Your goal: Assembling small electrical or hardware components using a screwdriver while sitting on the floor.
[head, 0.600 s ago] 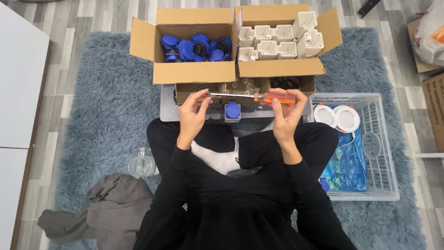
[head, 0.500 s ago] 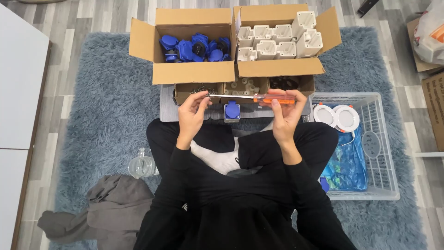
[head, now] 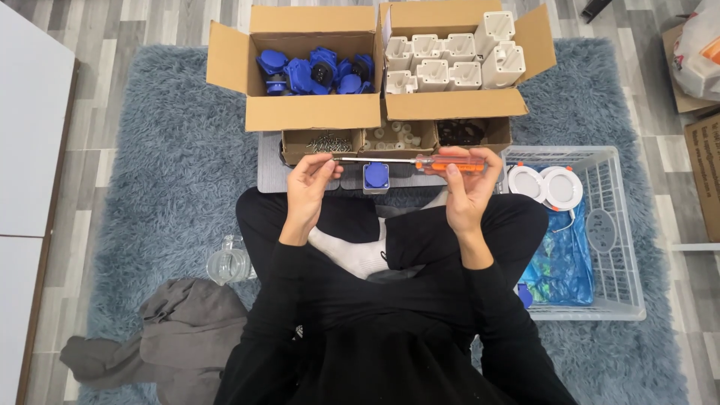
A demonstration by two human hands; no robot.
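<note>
We held the orange-handled screwdriver (head: 420, 160) level across the middle of the frame, just above the blue socket piece (head: 376, 175) on the grey mat (head: 270, 169). Our right hand (head: 466, 186) was clenched round the handle, while the fingers (head: 324, 166) of our left hand (head: 309, 187) pinched at the tip of the shaft; whether a screw sat there was too small to tell. We judged this the step of loading the driver, the small tray of screws (head: 328, 142) lying just above. The next move would call for tipping the blade down squarely onto the socket piece.

Left hand (head: 309, 180) pinching, right hand (head: 466, 184) curled closed, forearms raised
</note>
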